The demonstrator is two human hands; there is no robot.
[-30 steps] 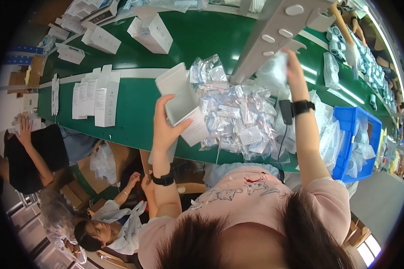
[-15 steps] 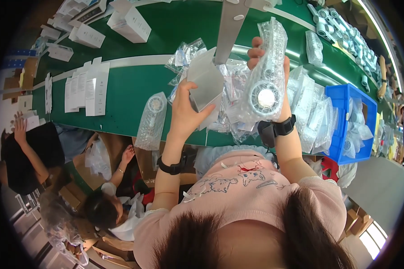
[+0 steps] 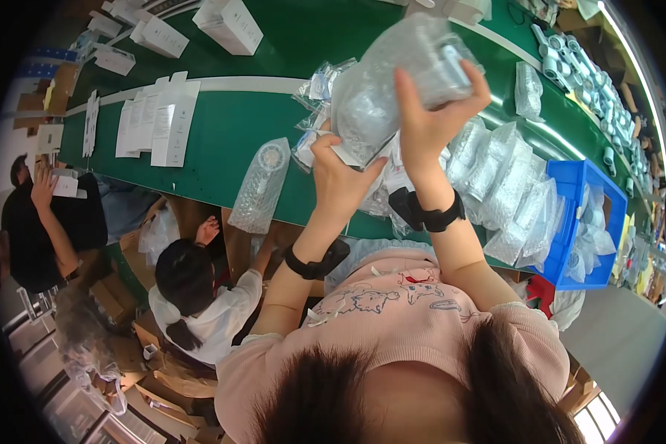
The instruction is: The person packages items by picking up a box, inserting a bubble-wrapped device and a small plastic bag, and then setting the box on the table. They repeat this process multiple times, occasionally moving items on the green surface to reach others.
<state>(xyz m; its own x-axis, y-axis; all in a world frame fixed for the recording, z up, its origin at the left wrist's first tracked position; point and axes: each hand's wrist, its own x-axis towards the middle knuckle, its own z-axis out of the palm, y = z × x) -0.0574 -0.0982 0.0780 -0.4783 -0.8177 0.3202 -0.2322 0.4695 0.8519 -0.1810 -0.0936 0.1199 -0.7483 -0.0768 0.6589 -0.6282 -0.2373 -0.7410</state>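
Note:
My left hand (image 3: 340, 166) is closed around a white cardboard box (image 3: 361, 155), mostly covered by the clear wrap above it. My right hand (image 3: 440, 111) grips a bubble-wrapped handheld device (image 3: 377, 89), its pale end showing between thumb and fingers. The device lies tilted over the box, its wide wrapped end against the box's mouth; how far inside it reaches cannot be seen. Another bubble-wrapped device (image 3: 263, 181) with a round head lies left of my left hand, at the table's near edge. Small clear packets (image 3: 322, 85) lie partly hidden behind the box.
Several bubble-wrapped devices (image 3: 503, 177) lie in a row right of my hands, beside a blue bin (image 3: 620, 222) holding more wrap. Flat white cartons (image 3: 174, 122) and standing white boxes (image 3: 229, 26) are on the left. Unwrapped devices (image 3: 577, 66) fill the far right. Two people are at the left.
My right hand has swung the wrapped device from upright to tilted over the box, moving left. My left hand has shifted slightly right with the box. A person at the left has turned.

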